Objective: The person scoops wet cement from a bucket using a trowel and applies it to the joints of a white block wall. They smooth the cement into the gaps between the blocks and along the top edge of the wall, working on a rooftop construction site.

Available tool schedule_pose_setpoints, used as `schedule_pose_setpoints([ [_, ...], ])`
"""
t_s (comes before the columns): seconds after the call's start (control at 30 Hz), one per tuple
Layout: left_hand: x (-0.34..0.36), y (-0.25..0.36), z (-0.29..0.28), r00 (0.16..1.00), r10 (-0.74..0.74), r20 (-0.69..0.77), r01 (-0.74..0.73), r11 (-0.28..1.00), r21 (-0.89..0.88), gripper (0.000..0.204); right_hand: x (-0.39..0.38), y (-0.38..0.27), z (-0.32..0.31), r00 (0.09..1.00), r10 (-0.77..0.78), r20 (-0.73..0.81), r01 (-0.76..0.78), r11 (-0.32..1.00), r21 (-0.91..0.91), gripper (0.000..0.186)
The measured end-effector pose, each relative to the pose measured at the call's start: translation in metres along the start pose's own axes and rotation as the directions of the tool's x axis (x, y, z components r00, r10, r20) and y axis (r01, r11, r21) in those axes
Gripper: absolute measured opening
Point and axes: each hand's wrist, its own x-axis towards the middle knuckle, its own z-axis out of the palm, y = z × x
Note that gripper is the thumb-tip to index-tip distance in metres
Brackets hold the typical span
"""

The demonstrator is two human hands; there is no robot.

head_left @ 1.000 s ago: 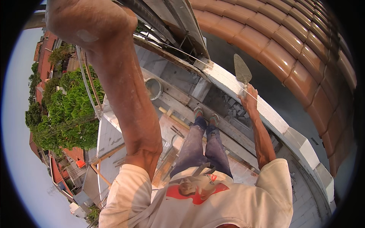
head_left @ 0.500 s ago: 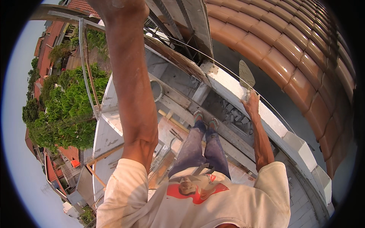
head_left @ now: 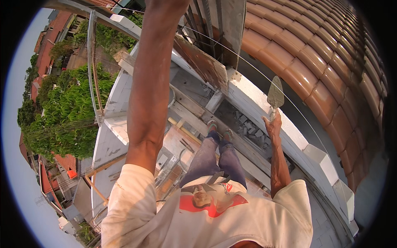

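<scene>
Nearest the lens, at the lower edge, spreads the person's pale, stained shirt (head_left: 244,225) with a red printed patch on its front. From its left sleeve the bare left arm (head_left: 147,95) rises up the view; the left hand (head_left: 167,5) is cut off by the upper edge, so I cannot tell whether it is open, closed or holding anything. The right arm reaches forward at the right, and the right hand (head_left: 273,123) is wrapped around the handle of a trowel (head_left: 275,94). Its grey, mortar-smeared blade points away from the person, over the outer edge of a white wall (head_left: 253,96). A thin string (head_left: 259,69) runs along this side, passing by the blade; whether they touch is unclear. Nearer the person, pale blocks (head_left: 321,161) stand along the same wall.

Below, dusty dark trousers (head_left: 202,162) lead down to feet in sandals (head_left: 211,124) beside worn planks (head_left: 188,112). Broken rubble (head_left: 251,128) lies between the planks and the wall, and a bucket (head_left: 172,97) is partly hidden behind the left arm. Ahead, dark steel bars (head_left: 208,25) stand beside a tall board. Glossy brown roof tiles (head_left: 308,53) curve across the right; farther off, at the left, are green trees (head_left: 66,113) and red roofs (head_left: 53,45) under pale sky.
</scene>
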Motion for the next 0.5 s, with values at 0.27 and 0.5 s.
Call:
schedule_pose_setpoints([
  [0.27, 0.0, 0.012, -0.018, 0.992, 0.089, 0.088, -0.071, 0.98, -0.186, 0.06, -0.129, -0.017, -0.007, 0.974, 0.197, 0.109, -0.197, 0.98, -0.014, 0.057],
  [0.5, 0.006, -0.002, -0.045, 0.993, 0.056, 0.107, -0.038, 0.985, -0.168, 0.064, -0.236, 0.005, -0.02, 0.795, 0.435, 0.423, -0.337, 0.896, -0.289, 0.056],
])
